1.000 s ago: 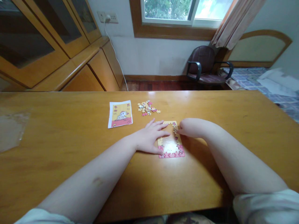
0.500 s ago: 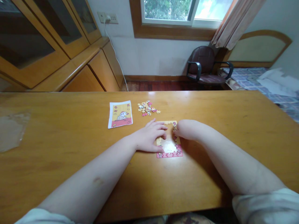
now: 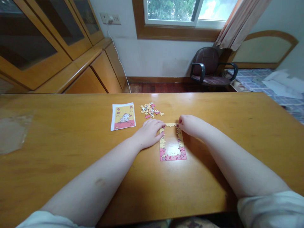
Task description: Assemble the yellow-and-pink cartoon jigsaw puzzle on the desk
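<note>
A rectangular jigsaw puzzle border [image 3: 174, 157] lies on the table, yellow along its upper part and pink at the bottom, with bare wood showing inside it. My left hand [image 3: 151, 133] rests at its upper left side; the fingers are apart and the fingertips touch the edge pieces. At the upper right corner, my right hand [image 3: 190, 125] is closed, thumb and fingers pinched on the border's edge. What exactly lies under those fingertips is partly hidden. Beyond the border sits a small heap of loose puzzle pieces [image 3: 150, 110], yellow, pink and white.
Left of the heap lies a picture sheet [image 3: 123, 117] with a white animal on yellow and pink. A clear plastic bag [image 3: 14, 133] is at the table's left side. Past the wooden table [image 3: 83, 110] stand a cabinet [image 3: 95, 76] and an armchair [image 3: 206, 66].
My right hand has moved up the right side to the top corner. My left hand has slid up and left, uncovering more of the left edge.
</note>
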The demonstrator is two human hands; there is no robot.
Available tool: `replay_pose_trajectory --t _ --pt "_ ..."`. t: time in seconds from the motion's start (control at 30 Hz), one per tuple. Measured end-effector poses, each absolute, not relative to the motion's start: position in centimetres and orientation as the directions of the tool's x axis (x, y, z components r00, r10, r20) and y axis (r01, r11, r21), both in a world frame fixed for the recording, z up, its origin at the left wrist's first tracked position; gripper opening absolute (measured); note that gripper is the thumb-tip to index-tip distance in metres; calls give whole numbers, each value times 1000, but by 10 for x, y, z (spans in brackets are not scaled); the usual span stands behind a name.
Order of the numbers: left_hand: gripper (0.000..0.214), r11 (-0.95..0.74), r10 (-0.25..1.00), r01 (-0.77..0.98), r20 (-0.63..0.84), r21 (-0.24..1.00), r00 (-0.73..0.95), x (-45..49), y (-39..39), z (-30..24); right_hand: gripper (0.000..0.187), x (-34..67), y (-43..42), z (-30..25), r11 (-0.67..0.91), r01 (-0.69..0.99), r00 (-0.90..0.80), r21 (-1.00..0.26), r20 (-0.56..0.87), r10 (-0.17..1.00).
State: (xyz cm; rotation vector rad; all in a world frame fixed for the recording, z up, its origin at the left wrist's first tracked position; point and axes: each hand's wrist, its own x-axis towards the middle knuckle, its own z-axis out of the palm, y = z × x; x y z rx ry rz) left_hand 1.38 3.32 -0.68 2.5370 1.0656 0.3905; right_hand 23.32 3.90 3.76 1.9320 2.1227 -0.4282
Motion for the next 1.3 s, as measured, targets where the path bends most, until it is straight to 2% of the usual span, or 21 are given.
replay_pose_trajectory --t 0.5,0.73,0.93,1.3 --pt "31 -627 750 647 111 434 652 14 35 -6 30 227 37 35 131 983 -167 -125 -349 922" --pt "32 -634 742 635 117 442 660 15 34 -5 29 229 39 28 257 944 -299 -208 -211 931" --pt "31 -635 734 627 98 452 672 16 34 -3 29 229 39 28 285 922 -350 -264 -250 903" --pt "32 -651 714 616 82 443 695 16 34 -1 28 223 34 34 276 921 -353 -275 -292 889"
